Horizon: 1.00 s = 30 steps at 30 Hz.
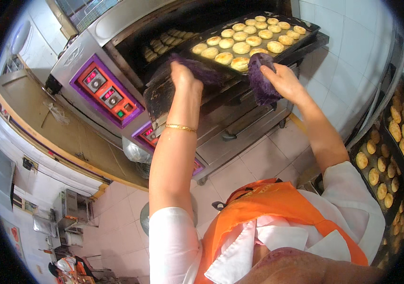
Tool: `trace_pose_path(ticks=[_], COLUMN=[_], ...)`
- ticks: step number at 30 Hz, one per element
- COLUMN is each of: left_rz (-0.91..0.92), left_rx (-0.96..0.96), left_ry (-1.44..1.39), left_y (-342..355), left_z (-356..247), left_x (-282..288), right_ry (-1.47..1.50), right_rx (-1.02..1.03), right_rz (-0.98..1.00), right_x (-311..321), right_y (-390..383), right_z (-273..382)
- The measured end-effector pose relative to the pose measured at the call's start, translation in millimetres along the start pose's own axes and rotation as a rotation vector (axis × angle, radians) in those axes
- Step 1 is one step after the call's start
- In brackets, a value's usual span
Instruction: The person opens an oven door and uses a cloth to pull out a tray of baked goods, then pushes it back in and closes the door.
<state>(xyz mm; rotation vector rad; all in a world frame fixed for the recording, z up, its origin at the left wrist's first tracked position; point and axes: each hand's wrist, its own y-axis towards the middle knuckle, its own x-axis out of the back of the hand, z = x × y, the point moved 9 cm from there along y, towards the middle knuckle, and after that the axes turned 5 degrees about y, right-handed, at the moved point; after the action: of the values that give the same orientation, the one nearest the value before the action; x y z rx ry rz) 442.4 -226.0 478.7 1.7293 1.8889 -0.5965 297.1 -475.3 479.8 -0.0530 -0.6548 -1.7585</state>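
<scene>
The tray [301, 40] of golden buns [241, 48] sits at the mouth of the oven [81, 52]. On the oven's right, the right hand [282, 81] has fingers grasping 1 purple cloth [262, 83]; farther left, the left hand [184, 78] meets a 2nd cloth [206, 75], its grip unclear. Best keep the tray level, skin off metal.

The buns [241, 48] are golden yellow, the tray [309, 34] black-rimmed, and the cloth [262, 85] at its near edge dark purple.

Buns [241, 48] on a tray [306, 37] at the oven [131, 21] mouth, right of the control panel [107, 91], left of racked trays [371, 165]
</scene>
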Motion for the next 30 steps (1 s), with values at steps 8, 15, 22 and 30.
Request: trace_pose_path(ticks=[8,15,22,30], left_rz=[0.137,0.291,0.142,0.195], left_rx=[-0.075,-0.058,0.067,0.117], left_ry=[1.373,1.624,1.595,1.326], left_y=[-4,5,-9,-1], left_z=[26,28,19,21], left_x=[-71,-80,-69,-45], right_ry=[0.075,-0.834,-1.109,-1.199], right_rx=[0.145,-0.096,-0.183,-0.279], right_rz=[-0.596,-0.909,-0.874,-0.383], right_x=[199,326,371,358], right_y=[12,120,196,286], right_z=[-8,-72,-108,-182])
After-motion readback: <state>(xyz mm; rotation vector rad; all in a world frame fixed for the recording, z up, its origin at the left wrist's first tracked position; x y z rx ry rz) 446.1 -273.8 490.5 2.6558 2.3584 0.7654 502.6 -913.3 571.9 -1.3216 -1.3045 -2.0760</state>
